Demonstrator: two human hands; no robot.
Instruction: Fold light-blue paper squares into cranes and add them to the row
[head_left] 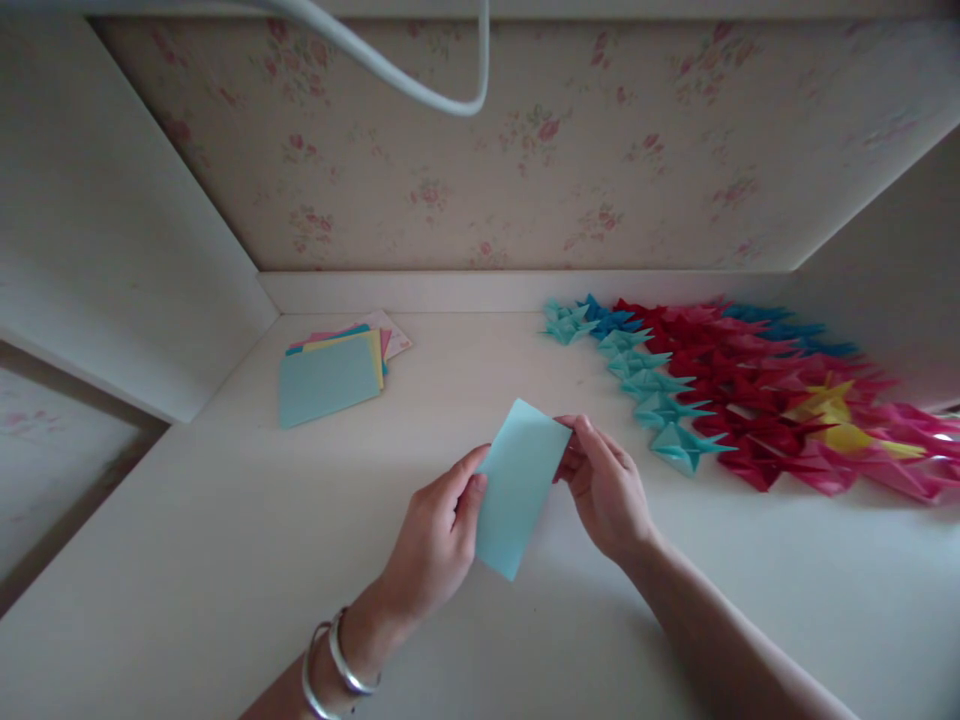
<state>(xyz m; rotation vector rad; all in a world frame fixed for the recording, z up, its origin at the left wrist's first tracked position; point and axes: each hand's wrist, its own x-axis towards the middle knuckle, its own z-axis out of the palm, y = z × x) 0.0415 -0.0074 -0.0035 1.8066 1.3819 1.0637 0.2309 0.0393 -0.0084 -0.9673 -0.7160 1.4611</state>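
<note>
A light turquoise rectangle of paper (pixel 520 492) is held tilted above the white desk, between my two hands. My left hand (pixel 441 530) grips its left edge, thumb on the front face and fingers behind. At the upper right corner, my right hand (pixel 600 480) pinches the paper between thumb and fingers. Whether the paper is a single sheet or folded in layers, I cannot tell. Two silver bangles (pixel 341 660) circle my left wrist.
Back left on the desk (pixel 225 560) lies a stack of coloured paper (pixel 330 380), turquoise on top. Rows of folded paper cranes (pixel 757 400) in turquoise, blue, red, pink and yellow cover the right side. A white cable (pixel 390 75) hangs before the floral wall (pixel 465 190).
</note>
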